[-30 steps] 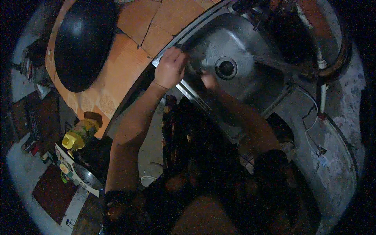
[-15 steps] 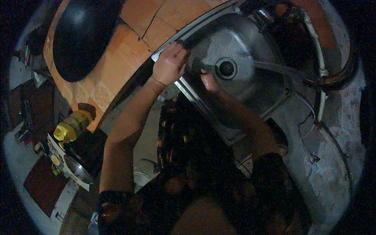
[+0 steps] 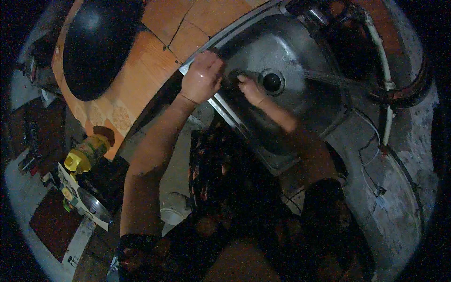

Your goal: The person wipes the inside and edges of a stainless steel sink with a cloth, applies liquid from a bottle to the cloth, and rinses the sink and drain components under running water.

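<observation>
My left hand (image 3: 202, 77) is over the near left edge of the steel sink (image 3: 277, 40), fingers curled closed. A dark bit shows past its knuckles, but I cannot make out what it is. Inside the sink, my right hand (image 3: 252, 90) is left of the round drain (image 3: 272, 82), thumb and fingers drawn together. Something dark is at its fingertips, too dim to name. Between the two hands the sink is in deep shadow, so anything they share is hidden there.
A large black, rounded vessel (image 3: 101, 47) stands on the orange tiled counter (image 3: 152, 54) at the left. Below it is a yellow plastic container (image 3: 87, 152). A pale pipe (image 3: 386, 84) and a dark hose (image 3: 413, 91) run along the right. A whitish bucket (image 3: 174, 209) stands low near my left arm.
My right hand has moved a little up and away from me in the sink, showing more of its wrist and forearm. My left hand has barely shifted.
</observation>
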Demonstrator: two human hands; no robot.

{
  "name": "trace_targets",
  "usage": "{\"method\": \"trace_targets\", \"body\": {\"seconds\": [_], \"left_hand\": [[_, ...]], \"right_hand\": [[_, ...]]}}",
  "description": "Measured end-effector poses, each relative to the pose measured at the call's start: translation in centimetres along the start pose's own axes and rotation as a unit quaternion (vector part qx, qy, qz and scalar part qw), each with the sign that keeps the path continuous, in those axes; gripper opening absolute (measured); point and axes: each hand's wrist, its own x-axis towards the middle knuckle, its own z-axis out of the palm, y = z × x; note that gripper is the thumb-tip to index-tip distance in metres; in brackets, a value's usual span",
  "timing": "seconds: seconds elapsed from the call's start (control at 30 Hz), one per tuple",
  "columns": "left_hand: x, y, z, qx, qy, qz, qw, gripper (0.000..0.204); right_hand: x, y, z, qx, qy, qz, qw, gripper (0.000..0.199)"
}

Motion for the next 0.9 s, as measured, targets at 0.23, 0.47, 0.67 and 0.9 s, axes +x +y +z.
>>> {"method": "trace_targets", "body": {"seconds": [0.23, 0.47, 0.67, 0.9], "left_hand": [[0.8, 0.4, -0.2, -0.01, -0.037, 0.007, 0.999, 0.03], [0.2, 0.0, 0.0, 0.0, -0.017, 0.01, 1.0, 0.033], [0.2, 0.2, 0.3, -0.003, -0.036, -0.004, 0.999, 0.033], [0.1, 0.3, 0.3, 0.026, 0.003, 0.022, 0.999, 0.032]], "right_hand": [[6.9, 1.1, -3.2, -0.212, 0.264, -0.171, 0.925, 0.021], [-5.3, 4.5, -1.6, 0.126, -0.123, -0.022, 0.984, 0.032], [1.5, 6.6, 3.3, -0.235, 0.033, -0.085, 0.968, 0.035], [-1.9, 10.6, 3.5, 0.042, 0.021, -0.097, 0.994, 0.027]]}}
